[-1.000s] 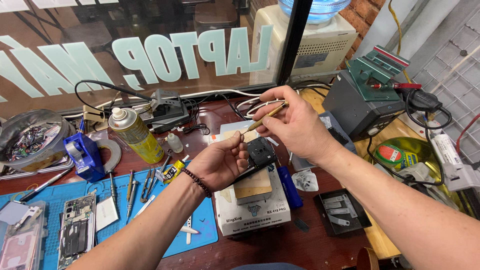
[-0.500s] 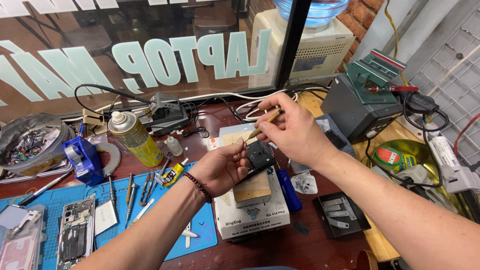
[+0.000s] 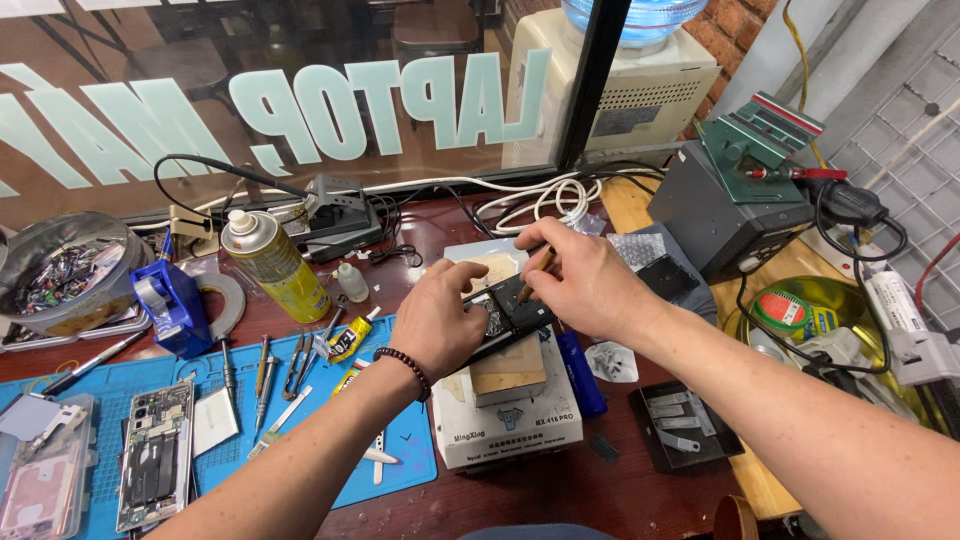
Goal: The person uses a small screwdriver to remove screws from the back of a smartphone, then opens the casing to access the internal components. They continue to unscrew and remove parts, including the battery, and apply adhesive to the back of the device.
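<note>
- Both hands have come down since the earlier frames, from above the white box to just over its top; the brush now slants down onto the black part instead of pointing up and away.
- Left hand (image 3: pixel 440 318) is curled over the near end of the small black part (image 3: pixel 507 316), fingers closed on it, a bead bracelet (image 3: pixel 402 367) on the wrist.
- Right hand (image 3: pixel 583 283) pinches a wooden-handled brush (image 3: pixel 534 272) between thumb and fingers, its tip touching the black part.
- That part sits above a tan block (image 3: pixel 508 367) on the white box-shaped machine (image 3: pixel 505 423), which stands on the tabletop (image 3: pixel 560 485) between the two forearms.
- Just right of the machine lie a blue pen-like tool (image 3: pixel 579 373) and a black tray of metal pieces (image 3: pixel 680 425).
- To the left, a blue mat (image 3: pixel 100 385) carries screwdrivers and tweezers (image 3: pixel 270 365) and an opened phone (image 3: pixel 155 455).
- A yellow spray can (image 3: pixel 272 262) and a blue tape dispenser (image 3: pixel 168 305) stand behind the mat, well apart from the hands.
- White cables (image 3: pixel 540 205) coil behind the hands, and a grey station (image 3: pixel 715 220) stands at the right rear.
</note>
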`<action>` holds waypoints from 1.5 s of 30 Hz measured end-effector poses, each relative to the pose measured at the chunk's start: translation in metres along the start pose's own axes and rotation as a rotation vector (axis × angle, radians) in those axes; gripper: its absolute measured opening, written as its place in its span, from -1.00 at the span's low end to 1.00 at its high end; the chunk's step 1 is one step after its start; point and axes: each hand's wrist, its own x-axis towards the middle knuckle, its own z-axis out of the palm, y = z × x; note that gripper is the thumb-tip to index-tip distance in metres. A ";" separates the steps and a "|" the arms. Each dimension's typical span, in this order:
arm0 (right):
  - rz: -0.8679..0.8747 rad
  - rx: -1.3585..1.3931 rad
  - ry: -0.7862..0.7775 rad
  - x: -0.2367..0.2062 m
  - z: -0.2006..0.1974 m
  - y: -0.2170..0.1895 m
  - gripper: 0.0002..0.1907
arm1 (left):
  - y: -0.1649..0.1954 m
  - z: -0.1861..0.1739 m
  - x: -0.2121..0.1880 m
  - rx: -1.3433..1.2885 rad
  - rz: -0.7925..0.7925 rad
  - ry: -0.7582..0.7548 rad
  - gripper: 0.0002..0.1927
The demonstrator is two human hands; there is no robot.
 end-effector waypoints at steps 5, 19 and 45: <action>-0.046 -0.048 -0.013 0.000 0.003 0.003 -0.73 | 0.000 -0.007 -0.006 0.076 0.012 0.051 -0.61; -0.147 -0.403 -0.085 0.002 0.006 -0.009 -0.65 | 0.010 -0.003 -0.018 0.172 0.040 -0.087 -0.40; -0.166 -0.386 -0.111 0.018 0.013 -0.015 -0.71 | 0.018 -0.008 -0.016 0.326 0.070 -0.202 -0.45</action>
